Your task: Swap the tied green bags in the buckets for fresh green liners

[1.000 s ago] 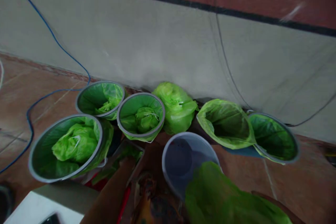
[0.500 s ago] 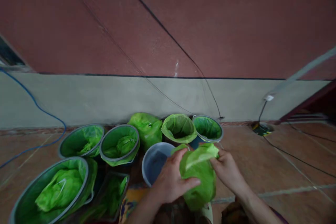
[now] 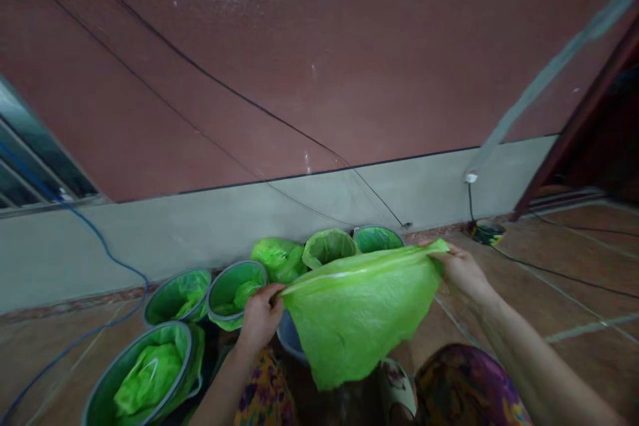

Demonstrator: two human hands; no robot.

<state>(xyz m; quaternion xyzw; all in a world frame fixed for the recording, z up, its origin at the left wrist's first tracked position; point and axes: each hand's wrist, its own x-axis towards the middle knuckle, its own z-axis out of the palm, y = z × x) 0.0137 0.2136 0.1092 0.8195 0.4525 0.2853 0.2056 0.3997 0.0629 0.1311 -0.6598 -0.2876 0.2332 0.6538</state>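
Stretched between my two hands hangs a green mesh bag point(image 3: 362, 316), its upper edge pulled nearly straight and its body drooping over my lap. My left hand point(image 3: 262, 316) pinches the bag's left corner. At the opposite corner, my right hand point(image 3: 462, 269) is closed on the edge, a little higher than the left. Behind the bag, a grey-blue bucket point(image 3: 289, 336) is mostly covered. Close to my left hand stands a green-lined bucket point(image 3: 234, 266) with a bunched green bag inside.
More lined buckets stand at the left point(image 3: 187, 339) and along the wall point(image 3: 329, 239), beside a full green bag point(image 3: 279, 256). A blue hose point(image 3: 114, 259) crosses the left floor. At the right, a cable runs to a dark can point(image 3: 486, 233).
My hands have moved apart, spreading the bunched green bag into a wide sheet. The view has tilted and shifted.
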